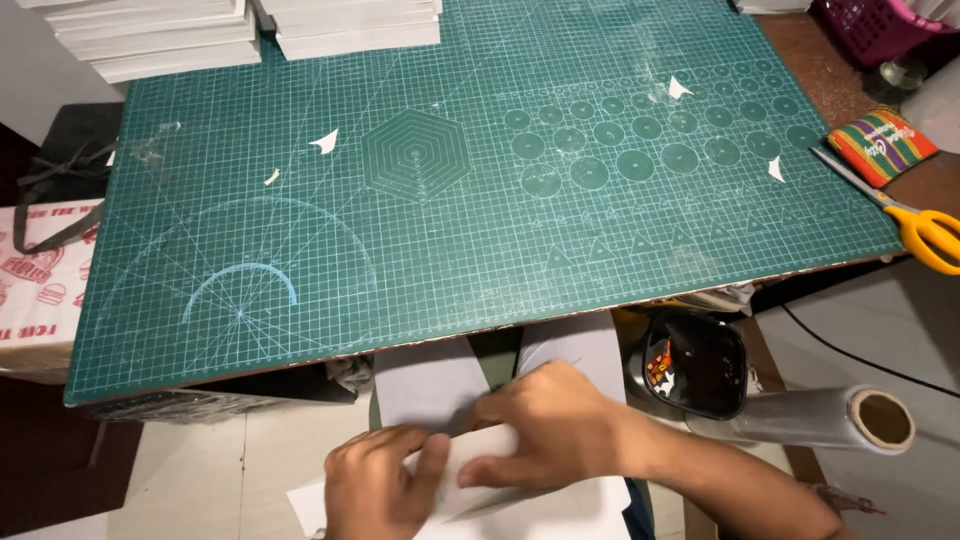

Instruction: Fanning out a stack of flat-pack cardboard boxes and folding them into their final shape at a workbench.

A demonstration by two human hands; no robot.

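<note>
L hand (pixel 378 487) grip pinching white paper (pixel 470 470) | R hand (pixel 555 425) flat on paper, fingers open | green cutting mat (pixel 450 180) on surface above | scissors (pixel 915 225) at R

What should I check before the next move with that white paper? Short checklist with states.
1. Left hand on white paper: ok, thumb pressing it.
2. Right hand on paper: ok, laid flat across it.
3. Paper on cutting mat: not ok, held below the mat's near edge.
4. Scissors within reach: ok, at mat's right edge.
5. Mat free of scraps: not ok, small white bits.
6. Fold alignment: cannot tell, hands cover it.
</note>
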